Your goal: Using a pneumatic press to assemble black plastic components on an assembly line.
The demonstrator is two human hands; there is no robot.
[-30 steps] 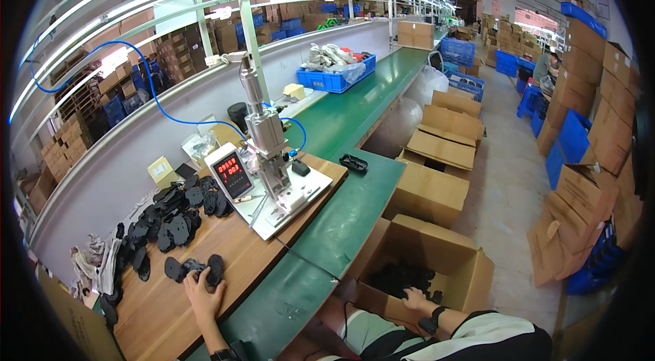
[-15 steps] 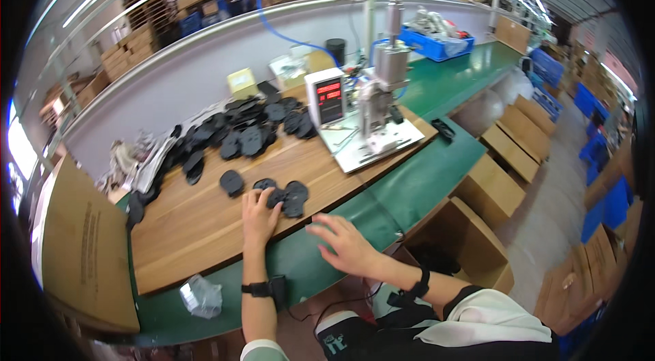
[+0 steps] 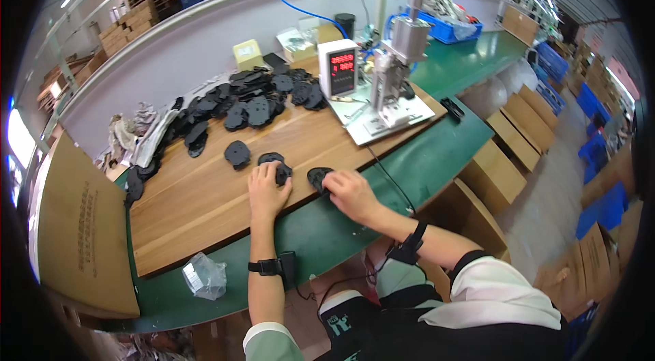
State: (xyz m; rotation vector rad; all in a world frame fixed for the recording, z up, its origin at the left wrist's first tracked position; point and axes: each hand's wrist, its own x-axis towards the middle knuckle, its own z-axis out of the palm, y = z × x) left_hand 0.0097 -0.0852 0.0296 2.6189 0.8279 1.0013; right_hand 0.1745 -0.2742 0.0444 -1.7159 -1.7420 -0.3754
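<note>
My right hand point(image 3: 351, 195) pinches the edge of a dark rounded plastic piece point(image 3: 317, 178) at the front edge of the wooden board point(image 3: 198, 218). To its left, my left hand point(image 3: 267, 190) has its fingers curled over another black plastic piece point(image 3: 283, 172), which they partly hide. One more black piece point(image 3: 270, 157) lies just beyond those fingertips, and a separate black piece point(image 3: 237, 154) rests flat to the left. Farther back spreads a heap of similar black pieces point(image 3: 258, 111).
A small press point(image 3: 392, 81) with a white display box point(image 3: 338, 69) stands at the board's back right. At left is a tall cardboard box point(image 3: 85, 231), with a clear plastic bag point(image 3: 205, 276) nearby. Open cartons point(image 3: 495, 173) line the right side. A blue crate point(image 3: 447, 28) sits behind.
My right hand has closed on a black piece and drawn it right, away from the others. My left hand stays by the remaining pieces, its fingers more curled. The view has shifted slightly.
</note>
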